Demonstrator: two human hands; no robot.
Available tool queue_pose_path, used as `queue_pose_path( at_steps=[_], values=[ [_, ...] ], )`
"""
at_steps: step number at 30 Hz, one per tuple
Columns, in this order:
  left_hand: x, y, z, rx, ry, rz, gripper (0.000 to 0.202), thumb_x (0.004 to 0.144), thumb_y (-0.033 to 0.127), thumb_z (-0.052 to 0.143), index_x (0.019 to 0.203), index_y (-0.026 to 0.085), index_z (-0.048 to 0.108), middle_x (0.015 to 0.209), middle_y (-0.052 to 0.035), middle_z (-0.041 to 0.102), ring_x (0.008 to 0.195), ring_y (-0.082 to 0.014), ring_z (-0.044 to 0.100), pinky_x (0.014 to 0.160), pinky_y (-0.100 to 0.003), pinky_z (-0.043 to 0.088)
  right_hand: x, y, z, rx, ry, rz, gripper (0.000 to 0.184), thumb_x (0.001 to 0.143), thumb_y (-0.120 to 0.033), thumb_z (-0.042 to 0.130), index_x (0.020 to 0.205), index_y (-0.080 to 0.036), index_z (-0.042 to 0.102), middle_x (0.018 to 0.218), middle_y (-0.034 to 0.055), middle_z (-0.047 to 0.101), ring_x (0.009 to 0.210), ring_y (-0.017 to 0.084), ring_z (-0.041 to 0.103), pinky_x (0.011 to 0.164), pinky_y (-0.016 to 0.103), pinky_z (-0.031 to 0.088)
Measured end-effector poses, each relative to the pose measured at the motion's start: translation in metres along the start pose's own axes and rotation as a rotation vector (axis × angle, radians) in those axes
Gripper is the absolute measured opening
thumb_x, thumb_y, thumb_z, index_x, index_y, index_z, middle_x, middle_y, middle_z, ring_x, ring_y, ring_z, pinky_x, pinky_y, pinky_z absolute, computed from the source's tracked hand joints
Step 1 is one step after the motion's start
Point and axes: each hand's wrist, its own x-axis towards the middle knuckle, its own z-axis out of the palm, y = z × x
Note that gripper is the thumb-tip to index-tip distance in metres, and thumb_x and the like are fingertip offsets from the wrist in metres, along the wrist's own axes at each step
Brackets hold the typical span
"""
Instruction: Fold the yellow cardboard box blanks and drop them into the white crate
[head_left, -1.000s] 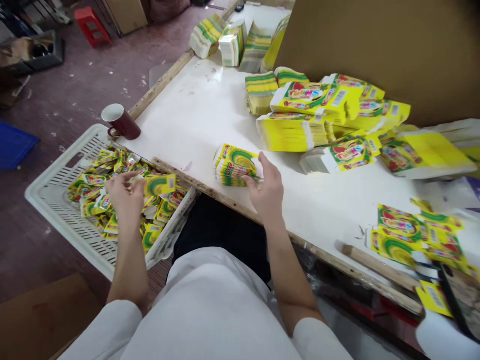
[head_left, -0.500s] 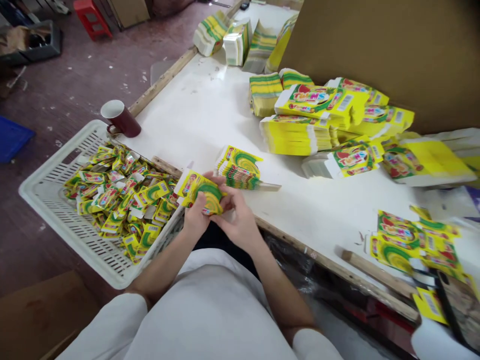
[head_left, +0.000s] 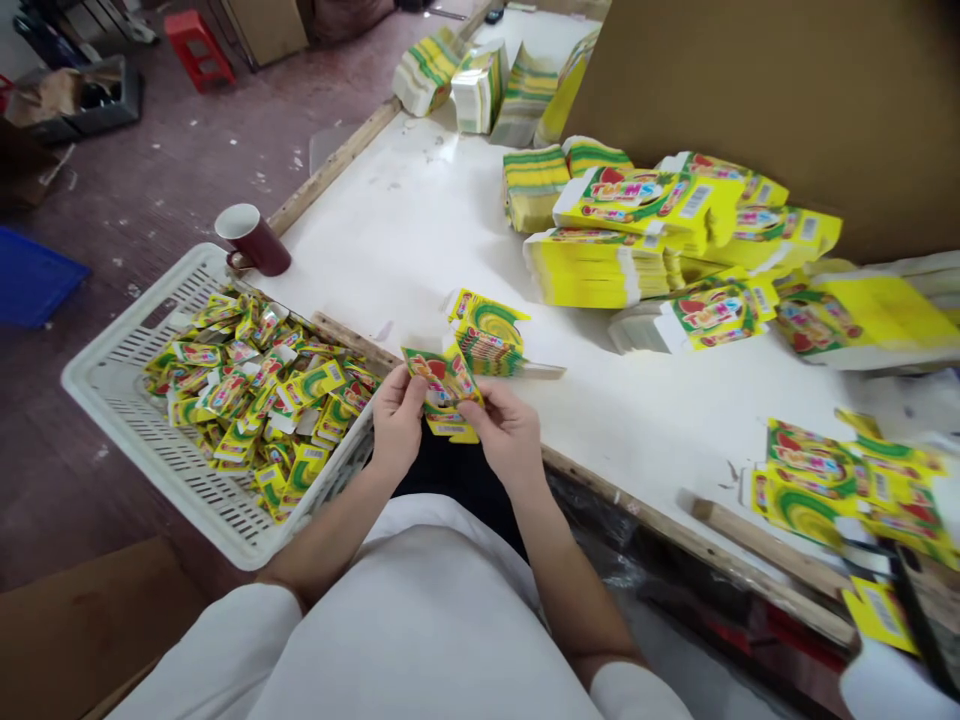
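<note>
Between my hands, over the table's near edge, is a yellow and green printed carton (head_left: pixel 442 385) with fruit pictures. My left hand (head_left: pixel 399 415) pinches its left side with thumb and fingers. My right hand (head_left: pixel 504 425) grips its right side, thumb across the front. A flap with a barcode hangs below. Just beyond the carton, a fanned stack of flat cartons (head_left: pixel 491 328) lies on the white table (head_left: pixel 360 260). To the left of my left hand stands a white plastic basket (head_left: pixel 124 385) heaped with small folded cartons (head_left: pixel 255 385).
A maroon mug (head_left: pixel 255 240) stands by the basket's far corner. Bundles of flat cartons (head_left: pixel 630 230) are piled at the right, before a large brown cardboard sheet (head_left: pixel 780 110). Loose cartons (head_left: pixel 817 480) and a wooden strip (head_left: pixel 765 550) lie at the near right.
The carton has turned from its green-swirl side to a fruit-printed face, with a flap now hanging down. My hands have moved apart to its two sides, and the view has shifted slightly.
</note>
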Motion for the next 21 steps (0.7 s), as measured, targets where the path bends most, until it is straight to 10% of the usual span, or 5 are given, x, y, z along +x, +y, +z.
queue_pose_path(
  at_steps=[4,8,13,17,21],
  values=[
    [0.010,0.012,-0.019,0.090,-0.136,-0.047,0.039,0.080,0.059,0.077,0.089,0.021,0.075,0.086,-0.0028,0.075,0.082,-0.0182,0.070,0.082,-0.031,0.056,0.000,-0.004,-0.013,-0.165,0.049,-0.152,0.013,0.092,-0.034,0.069,0.095,-0.028,0.081,0.079,0.0013,0.071,0.075,0.020,0.066,0.067,0.034,0.056],
    [0.026,0.049,-0.043,0.232,-0.398,-0.057,0.086,0.067,0.084,0.069,0.127,0.023,0.069,0.126,-0.0141,0.073,0.121,-0.0330,0.067,0.107,-0.045,0.050,0.000,-0.006,-0.030,-0.530,0.004,-0.348,0.028,0.098,-0.022,0.060,0.109,-0.037,0.080,0.087,0.0024,0.073,0.084,0.021,0.066,0.084,0.042,0.056],
    [0.021,0.053,-0.039,0.766,-0.681,0.066,0.094,0.055,0.042,0.096,0.139,0.025,0.058,0.138,-0.0138,0.066,0.129,-0.0371,0.061,0.112,-0.051,0.045,-0.008,-0.011,-0.025,-0.637,-0.134,-0.537,0.039,0.098,-0.023,0.060,0.127,-0.048,0.068,0.114,0.0004,0.073,0.118,0.025,0.063,0.119,0.056,0.036],
    [0.008,0.030,-0.025,0.884,-0.605,0.197,0.079,0.070,0.023,0.082,0.142,0.025,0.049,0.135,-0.0115,0.065,0.122,-0.0312,0.064,0.106,-0.046,0.050,-0.011,-0.009,-0.015,-0.408,0.171,-0.316,0.077,0.093,-0.051,0.064,0.160,-0.035,0.029,0.165,0.0093,0.036,0.154,0.037,0.030,0.124,0.067,0.026],
    [0.001,0.016,-0.021,0.841,-0.628,0.345,0.080,0.065,0.018,0.082,0.137,0.025,0.049,0.131,-0.0107,0.065,0.117,-0.0301,0.067,0.099,-0.043,0.054,-0.004,0.006,-0.009,0.028,-0.115,0.036,0.062,0.099,-0.060,0.051,0.152,-0.028,0.046,0.150,0.0115,0.058,0.140,0.030,0.055,0.114,0.054,0.050]
  ],
)
